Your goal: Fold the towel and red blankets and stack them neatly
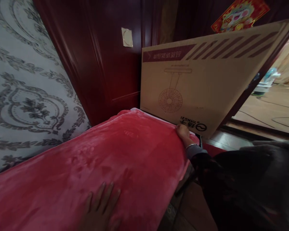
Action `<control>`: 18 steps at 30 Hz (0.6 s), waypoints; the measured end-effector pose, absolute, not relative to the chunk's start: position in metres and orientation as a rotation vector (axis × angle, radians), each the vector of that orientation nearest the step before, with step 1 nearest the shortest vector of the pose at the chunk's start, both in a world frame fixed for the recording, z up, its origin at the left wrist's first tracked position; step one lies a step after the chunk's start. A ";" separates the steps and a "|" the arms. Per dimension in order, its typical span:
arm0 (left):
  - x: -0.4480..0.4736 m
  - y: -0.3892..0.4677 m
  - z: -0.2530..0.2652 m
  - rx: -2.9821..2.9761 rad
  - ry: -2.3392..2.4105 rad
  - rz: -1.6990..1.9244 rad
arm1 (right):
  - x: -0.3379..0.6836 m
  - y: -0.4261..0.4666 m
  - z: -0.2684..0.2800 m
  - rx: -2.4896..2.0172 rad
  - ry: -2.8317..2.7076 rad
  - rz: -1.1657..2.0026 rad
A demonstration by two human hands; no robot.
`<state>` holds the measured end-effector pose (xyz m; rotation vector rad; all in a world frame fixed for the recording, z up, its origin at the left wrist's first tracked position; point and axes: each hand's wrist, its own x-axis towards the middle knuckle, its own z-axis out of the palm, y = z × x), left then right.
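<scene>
A red plush cover (125,154) lies spread over a long raised surface, with a pale strip showing along its far edge. My left hand (100,207) rests palm down on the cover near the bottom, fingers stretched and a little apart. Reaching in from the right, my right hand (183,131) is closed at the far right edge of the cover, right against the cardboard box (207,86). Its fingertips are hidden, but it appears to grip the cover's edge. A bracelet and a dark sleeve with a grey cuff show on that arm.
The box stands upright behind the cover, its print upside down. Patterned wallpaper (31,96) and a dark red wood panel (106,57) with a wall switch (127,37) border the left and back. A doorway at right shows cables on a floor (267,109).
</scene>
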<state>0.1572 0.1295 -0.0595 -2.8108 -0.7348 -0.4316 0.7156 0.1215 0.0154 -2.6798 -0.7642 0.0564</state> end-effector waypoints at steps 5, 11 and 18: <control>0.160 0.123 -0.048 -2.860 -0.756 -0.425 | 0.714 0.121 0.021 -2.721 -0.808 0.064; 0.164 0.121 -0.037 -2.915 -0.843 -0.354 | 0.689 0.117 0.033 -2.741 -0.890 -0.016; 0.171 0.116 -0.026 -2.937 -0.933 -0.291 | 0.653 0.086 0.008 -2.729 -1.284 -0.048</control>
